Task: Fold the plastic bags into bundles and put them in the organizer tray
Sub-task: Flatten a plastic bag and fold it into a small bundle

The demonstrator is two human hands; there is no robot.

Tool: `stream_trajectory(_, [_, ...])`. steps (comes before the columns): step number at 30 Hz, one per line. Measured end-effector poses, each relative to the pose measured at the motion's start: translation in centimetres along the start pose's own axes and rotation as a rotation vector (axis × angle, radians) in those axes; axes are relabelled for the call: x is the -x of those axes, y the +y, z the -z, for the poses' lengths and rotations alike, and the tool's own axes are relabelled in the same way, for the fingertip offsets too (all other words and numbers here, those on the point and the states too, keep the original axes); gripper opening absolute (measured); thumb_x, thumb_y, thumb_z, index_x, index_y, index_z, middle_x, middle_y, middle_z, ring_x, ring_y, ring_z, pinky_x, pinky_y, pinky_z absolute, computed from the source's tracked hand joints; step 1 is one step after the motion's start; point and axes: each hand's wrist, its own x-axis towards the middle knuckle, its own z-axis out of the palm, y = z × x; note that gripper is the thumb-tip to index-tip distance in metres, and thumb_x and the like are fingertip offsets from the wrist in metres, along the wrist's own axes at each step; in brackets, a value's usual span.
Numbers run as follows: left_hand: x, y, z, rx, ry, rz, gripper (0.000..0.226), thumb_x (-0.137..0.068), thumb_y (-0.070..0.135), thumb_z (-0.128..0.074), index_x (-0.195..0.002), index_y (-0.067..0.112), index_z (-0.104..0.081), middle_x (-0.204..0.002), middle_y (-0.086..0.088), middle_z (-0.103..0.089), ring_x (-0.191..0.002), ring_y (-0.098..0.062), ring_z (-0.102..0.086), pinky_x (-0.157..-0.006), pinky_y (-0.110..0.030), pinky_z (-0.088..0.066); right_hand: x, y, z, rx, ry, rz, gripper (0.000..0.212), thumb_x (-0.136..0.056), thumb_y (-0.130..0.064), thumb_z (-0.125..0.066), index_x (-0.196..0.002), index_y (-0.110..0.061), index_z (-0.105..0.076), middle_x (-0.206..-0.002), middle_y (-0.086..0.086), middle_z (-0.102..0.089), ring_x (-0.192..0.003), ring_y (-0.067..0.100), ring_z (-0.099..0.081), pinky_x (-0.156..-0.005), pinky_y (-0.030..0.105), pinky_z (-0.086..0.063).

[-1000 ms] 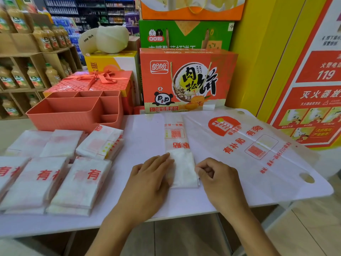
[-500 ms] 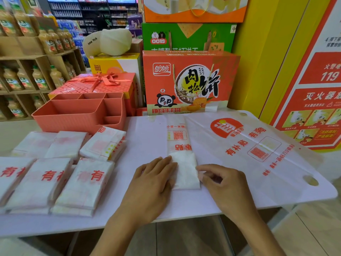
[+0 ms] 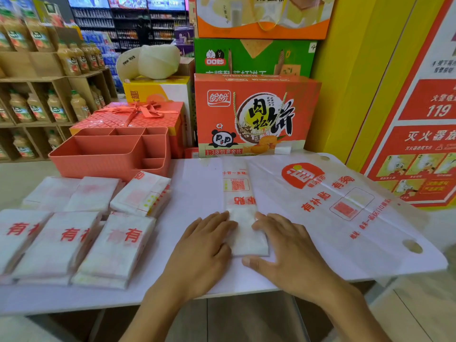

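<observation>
The white plastic bag with red print (image 3: 238, 191), folded into a narrow strip, lies mid-worktop (image 3: 192, 183). Its long axis runs from the near edge toward the far edge, and its near end is doubled into a thick pad. That pad sits between the left hand (image 3: 204, 248) and right hand (image 3: 293, 255), both equally close, with fingers (image 3: 219, 217) flat and open on its sides. The next fold probably goes away from the person; the coral plastic organizer tray (image 3: 98, 166) waits at the far left.
</observation>
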Motion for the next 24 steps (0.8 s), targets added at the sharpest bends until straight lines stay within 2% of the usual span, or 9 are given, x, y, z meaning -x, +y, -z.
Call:
stream_trajectory(3, [0.1,0.0,0.4,0.112,0.032,0.025,0.064,-0.084,0.035,-0.035,-0.146,0.032,-0.049,-0.155,0.017,-0.040,-0.141,-0.001,-0.031,-0.115,-0.012,-0.016,0.5,0.2,-0.6,0.020,0.044,0.038,0.095,-0.066,-0.100,-0.023,-0.144,-0.047,-0.027,-0.157,-0.024,-0.028,-0.141,0.004,-0.034,-0.118,0.024,-0.028])
stream_trajectory(5, [0.3,-0.1,0.8,0.190,0.039,0.041,0.069,-0.077,0.025,-0.043,-0.145,0.029,-0.051,-0.151,0.018,-0.043,-0.138,-0.002,-0.037,-0.116,-0.021,-0.030,0.9,0.3,-1.0,0.016,0.087,0.073,0.100,-0.065,-0.103,-0.016,-0.145,-0.045,-0.032,-0.154,-0.023,-0.035,-0.137,0.005,-0.041,-0.114,0.022,-0.028])
stream_trajectory(6, [0.4,0.0,1.0,0.212,0.030,0.044,0.072,-0.075,0.023,-0.043,-0.146,0.030,-0.050,-0.152,0.021,-0.039,-0.141,-0.001,-0.033,-0.118,-0.025,-0.029,1.2,0.3,-1.1,0.017,0.091,0.079,0.100,-0.065,-0.103,-0.016,-0.145,-0.045,-0.033,-0.153,-0.023,-0.038,-0.135,0.006,-0.045,-0.113,0.021,-0.029])
stream_trajectory(9, [0.5,0.1,1.1,0.219,-0.009,0.046,0.073,-0.078,0.027,-0.037,-0.149,0.038,-0.044,-0.155,0.027,-0.030,-0.148,0.007,-0.018,-0.125,-0.023,-0.009,1.7,0.5,-1.5,-0.013,0.136,0.096,0.090,-0.072,-0.100,-0.027,-0.142,-0.045,-0.037,-0.146,-0.021,-0.048,-0.126,0.005,-0.054,-0.109,0.023,-0.037])
stream_trajectory(11, [0.5,0.0,1.1,0.232,-0.005,0.055,0.065,-0.084,0.031,-0.034,-0.147,0.039,-0.047,-0.155,0.026,-0.036,-0.146,0.007,-0.024,-0.126,-0.027,-0.009,1.7,0.5,-1.2,-0.058,0.118,0.080,0.090,-0.069,-0.100,-0.034,-0.142,-0.047,-0.036,-0.145,-0.024,-0.046,-0.122,0.002,-0.053,-0.108,0.022,-0.041])
stream_trajectory(15, [0.4,-0.4,0.8,0.244,-0.003,0.059,0.054,-0.090,0.040,-0.036,-0.142,0.042,-0.052,-0.150,0.029,-0.042,-0.141,0.013,-0.027,-0.125,-0.029,-0.012,1.6,0.4,-0.4,-0.034,0.038,0.088,0.097,-0.066,-0.096,-0.043,-0.148,-0.048,-0.024,-0.151,-0.028,-0.031,-0.130,-0.001,-0.043,-0.109,0.012,-0.026])
stream_trajectory(20, [0.4,-0.4,1.0,0.235,-0.038,0.028,0.060,-0.085,0.033,-0.039,-0.143,0.041,-0.050,-0.151,0.028,-0.041,-0.140,0.014,-0.028,-0.125,-0.022,-0.007,1.6,0.3,-0.2,-0.074,0.098,0.070,0.080,-0.076,-0.081,-0.054,-0.145,-0.047,-0.033,-0.145,-0.029,-0.035,-0.122,-0.003,-0.046,-0.102,0.002,-0.028])
stream_trajectory(22, [0.4,-0.3,1.1,0.210,-0.041,0.014,0.062,-0.082,0.034,-0.043,-0.143,0.040,-0.050,-0.151,0.025,-0.044,-0.140,0.010,-0.032,-0.125,-0.026,-0.013,1.6,0.1,0.1,-0.172,0.111,0.035,0.071,-0.075,-0.083,-0.050,-0.138,-0.052,-0.038,-0.138,-0.033,-0.038,-0.116,-0.006,-0.049,-0.090,-0.007,-0.030])
stream_trajectory(24, [0.3,-0.4,0.9,0.171,-0.002,-0.010,0.054,-0.086,0.043,-0.050,-0.140,0.037,-0.054,-0.145,0.024,-0.051,-0.132,0.006,-0.042,-0.120,-0.032,-0.029,1.5,0.0,0.4,-0.341,0.101,0.004,0.065,-0.072,-0.087,-0.051,-0.129,-0.059,-0.041,-0.133,-0.033,-0.048,-0.115,-0.006,-0.054,-0.091,0.001,-0.044])
